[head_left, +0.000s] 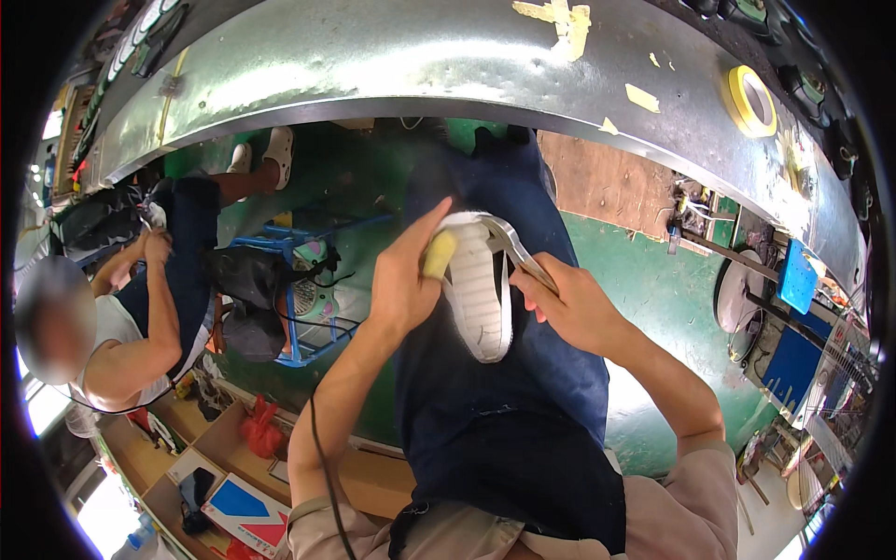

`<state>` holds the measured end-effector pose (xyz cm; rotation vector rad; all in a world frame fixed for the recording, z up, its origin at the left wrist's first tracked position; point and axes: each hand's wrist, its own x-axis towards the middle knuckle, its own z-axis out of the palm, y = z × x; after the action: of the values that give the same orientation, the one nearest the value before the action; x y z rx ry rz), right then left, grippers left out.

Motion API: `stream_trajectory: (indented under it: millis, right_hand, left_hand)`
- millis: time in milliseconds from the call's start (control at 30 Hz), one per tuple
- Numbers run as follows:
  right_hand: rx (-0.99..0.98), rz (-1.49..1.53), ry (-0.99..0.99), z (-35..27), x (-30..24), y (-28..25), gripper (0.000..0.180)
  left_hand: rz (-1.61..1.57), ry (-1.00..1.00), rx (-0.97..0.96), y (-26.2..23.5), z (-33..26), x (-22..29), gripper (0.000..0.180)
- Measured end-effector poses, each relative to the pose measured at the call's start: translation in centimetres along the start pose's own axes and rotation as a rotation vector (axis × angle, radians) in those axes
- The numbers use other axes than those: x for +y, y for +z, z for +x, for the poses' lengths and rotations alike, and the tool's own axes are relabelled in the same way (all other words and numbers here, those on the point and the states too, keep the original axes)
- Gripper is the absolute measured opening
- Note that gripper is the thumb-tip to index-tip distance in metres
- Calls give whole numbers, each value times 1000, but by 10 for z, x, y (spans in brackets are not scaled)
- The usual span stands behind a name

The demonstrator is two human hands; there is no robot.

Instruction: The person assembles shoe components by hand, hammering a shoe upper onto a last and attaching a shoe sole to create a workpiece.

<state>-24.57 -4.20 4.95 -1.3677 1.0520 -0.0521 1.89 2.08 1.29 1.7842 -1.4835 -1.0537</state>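
Note:
Above my lap, a white shoe sole (480, 294) with ribbed cross lines is held up, its narrow end toward me. My left hand (409, 280) grips its left edge, with a yellow piece (439, 254) at the thumb; whether this is a thumb cover or a loose pad, I cannot tell. My right hand (569, 303) is closed on a curved grey-white strip (515, 245) that runs up to the sole's far end. A dark gap shows between strip and sole. Whether the strip is part of the shoe or a tool is unclear.
A metal bench (373, 65) curves across the far side, with a yellow tape roll (752, 101) on it. To my left a seated person (140, 308) works beside a blue metal frame (297, 345) holding a fan. Cardboard boxes (187, 425) stand at lower left.

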Motion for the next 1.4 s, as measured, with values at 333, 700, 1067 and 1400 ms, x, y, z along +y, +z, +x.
stream_trajectory:
  millis: [333, 700, 1067, 1400]
  right_hand:
    - [41, -66, -67, -30, -11, 11, 29]
    - [130, -189, -117, -20, 7, 30, 25]
    - [117, -258, -113, -21, 4, 28, 24]
    - [479, -205, -405, -11, 5, 30, 19]
  left_hand:
    - [-808, -328, -116, -14, 46, 4, 61]
    - [-1038, -262, 61, 70, 44, -21, 41]
    - [-541, -72, 21, 42, 28, 11, 39]
    - [-592, 114, -3, 52, 17, -4, 46]
